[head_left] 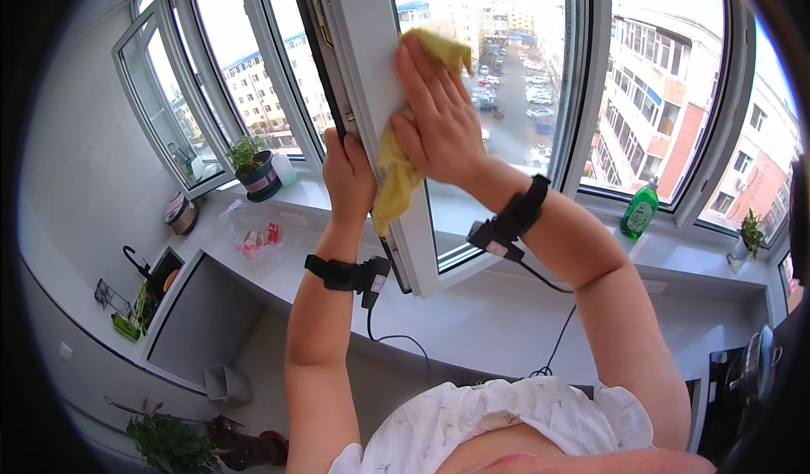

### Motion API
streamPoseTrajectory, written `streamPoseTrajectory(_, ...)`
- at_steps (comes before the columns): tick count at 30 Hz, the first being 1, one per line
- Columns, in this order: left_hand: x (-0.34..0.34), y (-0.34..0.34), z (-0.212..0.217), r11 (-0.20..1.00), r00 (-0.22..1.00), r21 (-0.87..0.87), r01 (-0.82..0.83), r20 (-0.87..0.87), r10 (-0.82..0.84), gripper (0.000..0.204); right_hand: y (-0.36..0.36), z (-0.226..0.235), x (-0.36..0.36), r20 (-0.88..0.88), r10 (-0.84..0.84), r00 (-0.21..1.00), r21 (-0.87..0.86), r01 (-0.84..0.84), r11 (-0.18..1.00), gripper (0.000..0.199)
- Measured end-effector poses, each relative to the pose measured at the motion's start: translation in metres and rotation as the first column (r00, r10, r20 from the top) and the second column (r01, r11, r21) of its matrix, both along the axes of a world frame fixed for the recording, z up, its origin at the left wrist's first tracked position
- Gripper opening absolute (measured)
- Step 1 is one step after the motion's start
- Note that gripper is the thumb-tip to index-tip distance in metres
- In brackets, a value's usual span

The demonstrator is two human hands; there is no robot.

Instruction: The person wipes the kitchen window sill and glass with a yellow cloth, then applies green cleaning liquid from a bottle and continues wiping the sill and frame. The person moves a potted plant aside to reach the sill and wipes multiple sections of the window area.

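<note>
1. We are finding the left hand (348, 178) clasping the edge of the open white window sash (364, 60). The right hand (443, 115) is lying flat, fingers extended, over a yellow cloth (396, 189). The hands are sitting near each other, apart.
2. The cloth is resting against the sash's upright, its lower end hanging beside the left hand.
3. We are judging the sash liable to swing under one-sided pressure, should the left grip loosen; the left fingers could be pinched at its edge.
4. We are noting a loose cable (558, 347) trailing from the right wrist; the sash's bottom corner could snag it.
5. Containers: a dark pot (263, 185) is holding a leafy plant on the sill's left stretch. A green bottle (639, 211) is standing on its right stretch; we are not discerning the fill level. A clear bag (257, 236) is holding something red and white toward the counter's left end.
</note>
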State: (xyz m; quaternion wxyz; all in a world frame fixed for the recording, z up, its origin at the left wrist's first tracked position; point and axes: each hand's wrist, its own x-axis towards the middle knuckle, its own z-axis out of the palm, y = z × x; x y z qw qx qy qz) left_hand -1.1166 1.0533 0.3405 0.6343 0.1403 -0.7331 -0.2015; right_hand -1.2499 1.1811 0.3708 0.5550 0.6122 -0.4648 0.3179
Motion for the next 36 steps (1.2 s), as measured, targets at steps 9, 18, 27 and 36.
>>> streamPoseTrajectory(9, 0.007, -0.007, -0.004, 0.999, 0.999, -0.006, -0.054, 0.006, 0.054, 0.022, 0.024, 0.318, -0.141, 0.313, -0.281, 0.907, -0.269, 0.368, 0.89, 0.063)
streamPoseTrajectory(18, -0.003, -0.011, -0.015, 0.997, 0.995, 0.061, -0.052, -0.077, 0.057, 0.033, 0.05, -0.058, -0.196, 0.614, -0.072, 0.786, -0.216, 0.255, 0.943, 0.065)
streamPoseTrajectory(27, -0.007, -0.011, -0.014, 0.993, 0.993, 0.116, 0.01, -0.114, 0.004, 0.031, 0.021, -0.194, -0.128, 0.948, 0.199, -0.25, -0.122, 0.292, 0.949, 0.073)
streamPoseTrajectory(36, -0.003, 0.002, -0.01, 0.998, 0.998, 0.042, -0.042, -0.047, 0.044, 0.033, -0.021, 0.157, 0.047, 0.365, 0.554, 0.748, -0.484, -0.356, 0.799, 0.064)
